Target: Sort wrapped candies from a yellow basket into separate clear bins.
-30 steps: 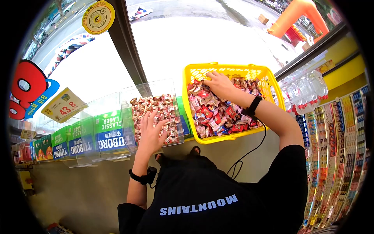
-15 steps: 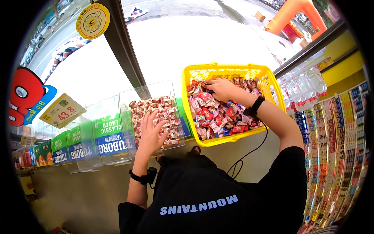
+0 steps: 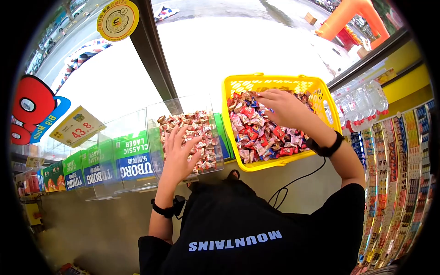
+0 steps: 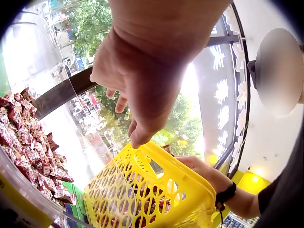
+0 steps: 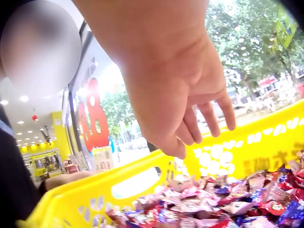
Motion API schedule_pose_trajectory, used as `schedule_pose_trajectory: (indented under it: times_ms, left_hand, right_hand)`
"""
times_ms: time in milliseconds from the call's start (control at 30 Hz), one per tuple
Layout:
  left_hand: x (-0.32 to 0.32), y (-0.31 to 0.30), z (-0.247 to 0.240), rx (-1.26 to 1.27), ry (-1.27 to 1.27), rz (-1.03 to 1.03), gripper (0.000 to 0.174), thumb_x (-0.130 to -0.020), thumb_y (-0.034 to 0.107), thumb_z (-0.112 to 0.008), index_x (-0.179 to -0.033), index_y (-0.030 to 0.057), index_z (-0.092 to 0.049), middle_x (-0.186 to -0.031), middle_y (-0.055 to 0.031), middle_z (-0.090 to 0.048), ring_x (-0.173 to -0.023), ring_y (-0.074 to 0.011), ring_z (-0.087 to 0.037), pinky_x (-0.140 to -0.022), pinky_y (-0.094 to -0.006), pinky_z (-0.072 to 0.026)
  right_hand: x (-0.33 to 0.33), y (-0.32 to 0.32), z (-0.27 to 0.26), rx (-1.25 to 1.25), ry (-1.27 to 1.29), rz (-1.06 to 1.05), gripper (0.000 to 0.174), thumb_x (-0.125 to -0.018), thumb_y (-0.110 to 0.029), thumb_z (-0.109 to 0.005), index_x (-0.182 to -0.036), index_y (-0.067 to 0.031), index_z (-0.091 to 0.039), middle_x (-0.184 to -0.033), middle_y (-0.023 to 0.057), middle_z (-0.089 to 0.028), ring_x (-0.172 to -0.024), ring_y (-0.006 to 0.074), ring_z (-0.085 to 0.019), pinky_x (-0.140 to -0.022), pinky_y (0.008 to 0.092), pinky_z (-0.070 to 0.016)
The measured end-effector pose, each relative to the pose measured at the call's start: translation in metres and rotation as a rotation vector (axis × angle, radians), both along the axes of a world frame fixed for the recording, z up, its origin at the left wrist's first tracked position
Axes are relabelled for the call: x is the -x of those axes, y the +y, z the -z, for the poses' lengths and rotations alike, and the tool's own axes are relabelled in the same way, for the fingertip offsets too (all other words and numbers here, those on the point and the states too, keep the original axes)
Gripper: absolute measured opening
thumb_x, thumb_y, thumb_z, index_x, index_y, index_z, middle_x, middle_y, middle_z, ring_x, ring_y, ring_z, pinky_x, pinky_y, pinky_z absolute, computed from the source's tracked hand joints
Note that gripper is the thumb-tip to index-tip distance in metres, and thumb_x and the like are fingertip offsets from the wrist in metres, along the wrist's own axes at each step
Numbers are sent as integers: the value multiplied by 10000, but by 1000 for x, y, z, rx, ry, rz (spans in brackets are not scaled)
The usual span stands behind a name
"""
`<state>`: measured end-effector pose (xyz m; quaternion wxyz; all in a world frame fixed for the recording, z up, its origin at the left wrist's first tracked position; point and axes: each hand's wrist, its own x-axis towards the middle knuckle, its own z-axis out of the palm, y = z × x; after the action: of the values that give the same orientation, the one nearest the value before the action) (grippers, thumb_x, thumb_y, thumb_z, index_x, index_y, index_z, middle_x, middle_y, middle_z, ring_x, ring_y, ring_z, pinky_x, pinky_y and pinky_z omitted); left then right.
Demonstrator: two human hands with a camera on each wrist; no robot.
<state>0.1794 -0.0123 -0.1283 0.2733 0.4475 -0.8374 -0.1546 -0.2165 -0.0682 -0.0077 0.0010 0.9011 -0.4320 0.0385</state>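
Your left hand [image 3: 178,155] lies flat on the wrapped candies [image 3: 205,124] in the clear bin [image 3: 153,117]. Its fingers are straight and spread apart, and they point away from you toward the window. They grip nothing.

Your right hand [image 3: 285,109] is over the yellow basket [image 3: 279,80], above the far part of its mixed candy pile [image 3: 256,135]. The forearm runs from lower right to upper left, so the fingers point left, toward the basket's far left corner. In the right wrist view the fingers hang loosely bent and slightly apart, just above the wrappers, with nothing between them.

The basket stands just right of the clear bin, on the same ledge at the window, with its open mouth up. Whether the two touch cannot be told. The bin's long axis runs from you toward the glass. The wrappers in both piles lie in every direction, with no common axis.

Green-and-blue beer cartons [image 3: 133,160] sit left of the bin behind clear dividers, under a yellow price tag [image 3: 77,127]. Water bottles [image 3: 366,103] lie beyond the basket's right side.
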Motion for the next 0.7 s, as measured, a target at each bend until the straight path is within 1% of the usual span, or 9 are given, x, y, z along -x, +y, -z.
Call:
schedule_pose_trajectory:
  times_ms: [67, 133, 267, 333, 433, 500, 533, 567, 700]
  left_hand:
    - [1, 2, -12, -9, 36, 14, 441, -939, 266, -802, -1367, 197, -720, -1655, -162, -449, -1584, -448, -312, -1311, -627, -192]
    - [4, 2, -22, -3, 63, 57, 460, -928, 274, -815, -1372, 194, -721, -1648, -157, -460, -1583, -444, -319, -1314, -619, -194]
    - [14, 2, -51, -15, 160, 205, 516, -892, 345, -848, -1379, 228, -724, -1622, -143, -484, -1554, -444, -362, -1294, -681, -199]
    - [19, 5, -57, 31, 176, 252, 467, -811, 324, -910, -1256, 263, -784, -1581, -96, -547, -1550, -407, -392, -1296, -681, -205]
    - [25, 9, -55, 173, 159, 280, 415, -717, 252, -957, -1106, 301, -822, -1478, -20, -654, -1513, -361, -469, -1296, -684, -212]
    - [26, 8, -51, 229, 160, 271, 403, -711, 203, -938, -1091, 298, -845, -1430, -22, -686, -1498, -367, -492, -1307, -671, -207]
    - [27, 8, -50, 252, 160, 263, 400, -708, 179, -928, -1084, 297, -856, -1406, -23, -701, -1491, -370, -503, -1312, -665, -204]
    - [29, 9, -52, 240, 154, 235, 336, -741, 265, -933, -1061, 317, -843, -1389, 18, -718, -1463, -341, -536, -1293, -684, -218]
    - [31, 6, -44, 266, 190, 174, 291, -760, 276, -930, -1036, 319, -849, -1362, 12, -735, -1469, -339, -536, -1293, -689, -212]
  right_hand:
    - [-24, 32, -26, 179, 60, -162, 333, -984, -189, -670, -1270, -31, -737, -1420, 125, -679, -1350, 324, -603, -1146, 475, -482]
    - [-49, 68, -37, 248, 116, -165, 326, -978, -207, -667, -1254, -53, -748, -1453, 98, -653, -1388, 295, -572, -1156, 483, -460]
    - [-81, 111, -18, 169, 32, -252, 294, -949, -197, -667, -1197, -74, -765, -1465, 73, -639, -1419, 275, -552, -1198, 492, -419]
    - [-89, 118, -8, 134, 15, -260, 281, -928, -203, -732, -1176, -78, -772, -1499, 70, -625, -1424, 285, -555, -1188, 503, -439]
    - [-96, 124, 3, 76, -15, -251, 269, -924, -215, -755, -1154, -77, -774, -1492, 73, -627, -1422, 293, -555, -1203, 498, -428]
    - [-98, 124, 12, 83, -131, -252, 245, -931, -178, -685, -1141, -68, -748, -1397, 81, -660, -1333, 298, -587, -1152, 477, -463]
    - [-98, 124, 15, 74, -157, -232, 255, -922, -185, -704, -1148, -73, -739, -1393, 82, -660, -1330, 305, -588, -1146, 478, -468]
    - [-99, 123, 18, 62, -184, -213, 268, -913, -192, -722, -1156, -78, -729, -1388, 82, -660, -1328, 312, -590, -1140, 479, -472]
    - [-104, 119, 23, 107, -350, -59, 373, -846, -214, -832, -1166, -88, -686, -1364, 112, -658, -1302, 341, -602, -1098, 494, -498]
